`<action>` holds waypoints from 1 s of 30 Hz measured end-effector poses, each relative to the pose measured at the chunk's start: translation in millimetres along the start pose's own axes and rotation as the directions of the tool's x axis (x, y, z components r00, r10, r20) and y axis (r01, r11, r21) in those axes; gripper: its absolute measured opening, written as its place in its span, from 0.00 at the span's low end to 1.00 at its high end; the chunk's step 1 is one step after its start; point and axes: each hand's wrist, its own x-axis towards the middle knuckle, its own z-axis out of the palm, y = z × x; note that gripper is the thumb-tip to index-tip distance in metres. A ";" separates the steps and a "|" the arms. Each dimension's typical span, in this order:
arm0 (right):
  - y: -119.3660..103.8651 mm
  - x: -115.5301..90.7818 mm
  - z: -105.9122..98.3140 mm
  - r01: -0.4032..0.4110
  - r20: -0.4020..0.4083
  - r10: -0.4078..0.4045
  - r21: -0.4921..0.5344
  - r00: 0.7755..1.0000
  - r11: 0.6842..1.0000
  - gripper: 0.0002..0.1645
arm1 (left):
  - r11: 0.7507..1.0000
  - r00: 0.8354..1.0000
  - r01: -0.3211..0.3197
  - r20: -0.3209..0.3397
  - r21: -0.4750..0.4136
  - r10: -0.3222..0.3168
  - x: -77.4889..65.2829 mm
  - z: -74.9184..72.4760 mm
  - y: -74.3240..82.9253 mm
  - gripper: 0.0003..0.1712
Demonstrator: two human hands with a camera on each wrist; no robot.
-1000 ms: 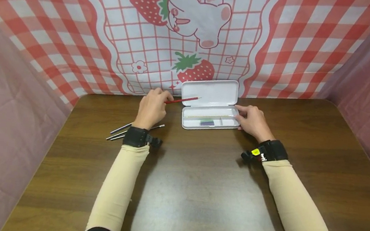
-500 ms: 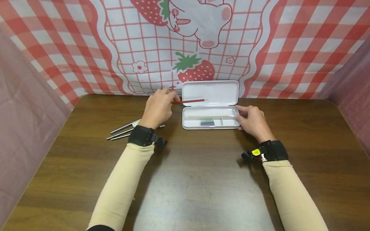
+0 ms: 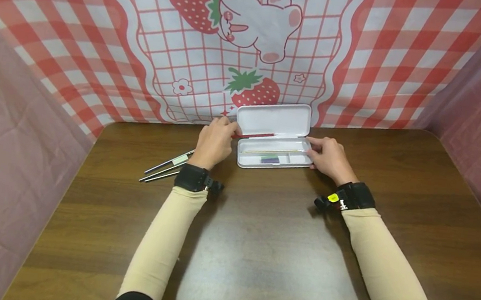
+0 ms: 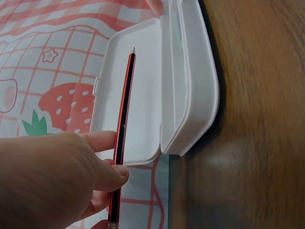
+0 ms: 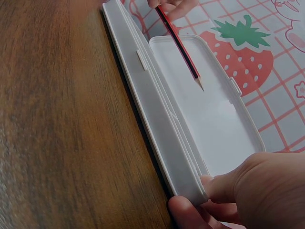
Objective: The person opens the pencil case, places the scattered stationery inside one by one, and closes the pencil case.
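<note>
My left hand pinches a red-and-black pencil between thumb and fingers. Its sharpened tip points right, and in the head view it lies along the hinge side of a white pencil case. The lid is raised and leans back against the patterned cloth. Inside the base I see a thin yellowish pencil and a small green-and-purple block. My right hand grips the case's right end, with the thumb on the rim and fingers at the outer wall in the right wrist view.
Several slim pencils and a small pale block lie on the wooden table, left of the case and partly behind the left wrist. A red-checked cloth hangs along the table's back edge.
The left hand has moved right with the red-and-black pencil, and the pencil has come lower, toward the case's hinge. Right hand and case stay put.
</note>
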 end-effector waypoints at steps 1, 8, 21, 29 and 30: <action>-0.1 -0.1 0.0 0.000 0.000 0.000 0.000 1.000 1.000 0.28 | 1.000 1.000 -0.004 0.003 0.004 0.004 0.2 0.5 1.3 0.20; -0.6 0.4 0.5 -0.003 0.001 0.003 -0.002 1.000 1.000 0.28 | 1.000 1.000 -0.017 0.014 -0.001 0.017 3.9 4.3 11.6 0.21; 0.1 0.5 -0.8 0.003 0.002 -0.003 -0.003 1.000 1.000 0.29 | 0.999 0.998 -0.042 0.043 0.012 0.042 14.3 5.3 33.0 0.22; 0.2 0.2 -0.8 0.003 0.001 -0.003 -0.005 1.000 1.000 0.29 | 0.999 0.997 -0.050 0.065 0.008 0.049 20.7 5.9 44.9 0.23; 0.2 0.1 -1.0 0.002 -0.001 -0.002 -0.005 1.000 1.000 0.29 | 0.999 0.997 -0.051 0.060 0.006 0.051 21.5 5.4 46.5 0.22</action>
